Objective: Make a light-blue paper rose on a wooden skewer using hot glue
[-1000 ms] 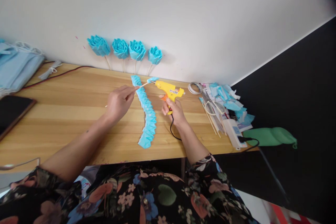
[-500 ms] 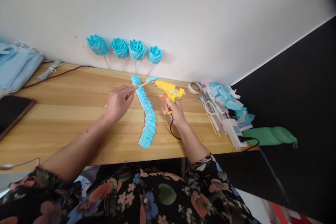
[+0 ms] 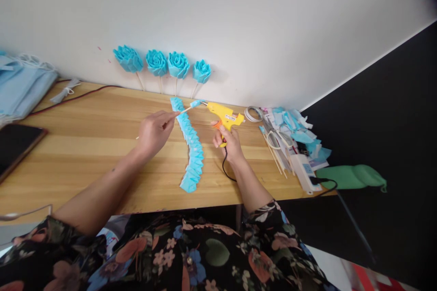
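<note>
Left hand (image 3: 154,132) grip pinched shut on thin wooden stick (image 3: 182,111), whose far end carries a small blue paper bud (image 3: 195,103), out past the fingertips. Right hand (image 3: 229,143) grip wrapped tight round handle of yellow glue gun (image 3: 225,114); nozzle just beside the bud. Folded blue paper strip (image 3: 193,150) flat on counter (image 3: 102,145) between both hands. Four blue paper roses (image 3: 157,62) lean on the wall behind.

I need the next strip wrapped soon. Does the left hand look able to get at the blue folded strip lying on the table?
Probably not freely: the left hand is shut on a stick, though the strip lies uncovered just beside it.
</note>
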Demonstrator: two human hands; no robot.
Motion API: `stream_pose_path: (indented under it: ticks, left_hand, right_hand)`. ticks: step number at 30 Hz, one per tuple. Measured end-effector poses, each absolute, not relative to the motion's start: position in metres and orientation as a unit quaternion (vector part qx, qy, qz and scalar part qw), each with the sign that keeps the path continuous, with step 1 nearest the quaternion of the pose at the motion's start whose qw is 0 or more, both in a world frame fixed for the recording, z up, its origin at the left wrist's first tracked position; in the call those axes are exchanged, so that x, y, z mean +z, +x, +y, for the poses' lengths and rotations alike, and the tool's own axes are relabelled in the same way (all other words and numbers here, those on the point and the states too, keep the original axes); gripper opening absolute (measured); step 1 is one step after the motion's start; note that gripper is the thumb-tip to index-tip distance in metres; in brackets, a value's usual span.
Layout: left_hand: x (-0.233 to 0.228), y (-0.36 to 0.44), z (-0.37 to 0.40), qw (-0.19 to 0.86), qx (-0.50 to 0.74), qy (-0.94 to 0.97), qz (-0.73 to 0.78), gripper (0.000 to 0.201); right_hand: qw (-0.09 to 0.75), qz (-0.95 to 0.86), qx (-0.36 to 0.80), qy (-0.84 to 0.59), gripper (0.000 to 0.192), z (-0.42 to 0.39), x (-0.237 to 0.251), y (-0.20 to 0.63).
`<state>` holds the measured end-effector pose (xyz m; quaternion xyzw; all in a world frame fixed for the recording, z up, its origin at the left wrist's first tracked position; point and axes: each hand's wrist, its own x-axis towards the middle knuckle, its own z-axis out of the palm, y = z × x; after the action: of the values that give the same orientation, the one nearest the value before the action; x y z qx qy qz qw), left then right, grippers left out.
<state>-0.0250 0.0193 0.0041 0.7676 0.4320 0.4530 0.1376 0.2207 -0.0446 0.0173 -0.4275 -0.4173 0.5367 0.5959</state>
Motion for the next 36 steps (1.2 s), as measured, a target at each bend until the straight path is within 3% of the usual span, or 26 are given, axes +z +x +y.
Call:
stream_pose_path:
  ticks: [36]
  left_hand:
    - [0.0074,-0.0246,0.0172,0.152,0.442,0.771,0.432,0.033]
  right_hand:
    - [0.575,-0.431,0.531,-0.449,0.055,-0.0454,0.0175,0.2204]
